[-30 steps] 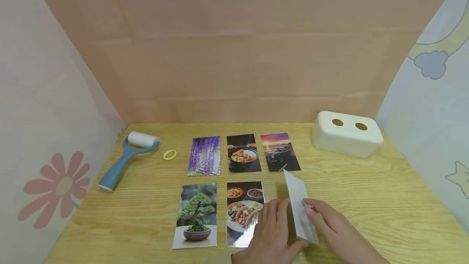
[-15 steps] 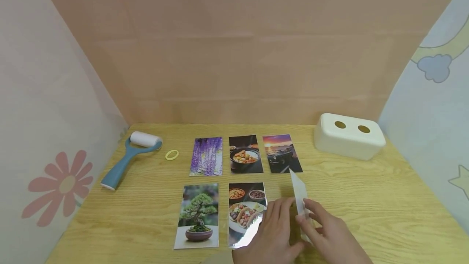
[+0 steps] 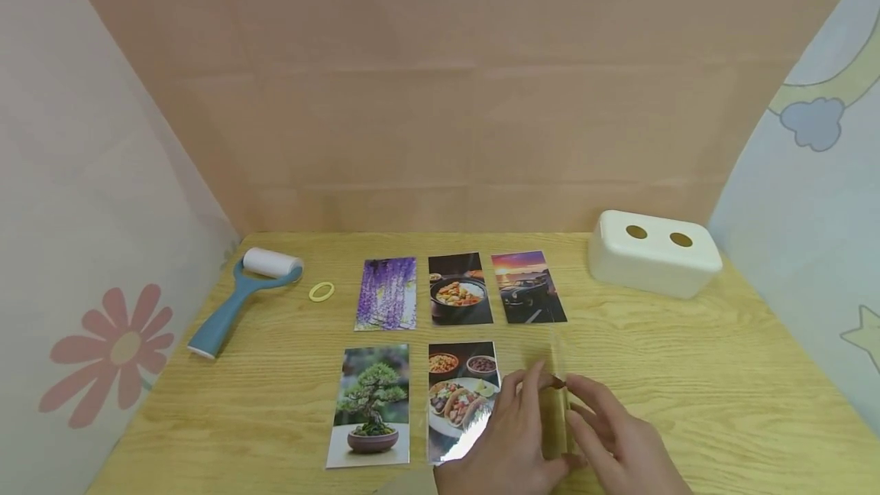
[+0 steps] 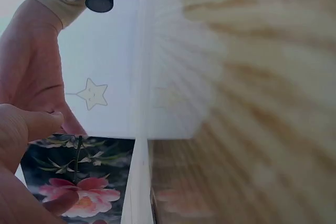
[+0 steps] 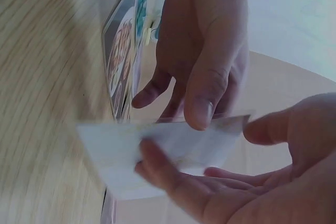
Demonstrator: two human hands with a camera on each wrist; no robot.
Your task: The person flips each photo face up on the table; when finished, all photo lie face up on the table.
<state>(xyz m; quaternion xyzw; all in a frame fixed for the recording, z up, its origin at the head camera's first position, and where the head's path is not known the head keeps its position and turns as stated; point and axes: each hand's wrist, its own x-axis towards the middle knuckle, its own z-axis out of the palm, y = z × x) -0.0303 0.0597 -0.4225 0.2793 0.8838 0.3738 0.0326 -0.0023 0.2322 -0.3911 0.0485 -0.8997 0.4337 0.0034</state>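
Observation:
Both hands hold a photo card (image 5: 113, 153) upright between them, over the table just right of the taco photo (image 3: 457, 396). The head view catches this card nearly edge-on. Its plain white back shows in the right wrist view; a pink flower (image 4: 86, 195) on a dark ground shows on its face in the left wrist view. My left hand (image 3: 509, 434) is on the card's left side, thumb at the near end and fingertips farther along. From the right, my right hand (image 3: 622, 434) grips it, fingers against the white back and thumb at its edge.
A bonsai photo (image 3: 371, 403) lies left of the tacos. Behind are a purple flower photo (image 3: 386, 292), a rice bowl photo (image 3: 459, 289) and a car photo (image 3: 528, 286). Farther out stand a blue-handled roller (image 3: 241, 296), a yellow ring (image 3: 321, 292) and a white box (image 3: 653, 254).
The card has turned from showing its white back to nearly edge-on in the head view. My right hand has shifted left, closer to my left hand, its fingers bending more.

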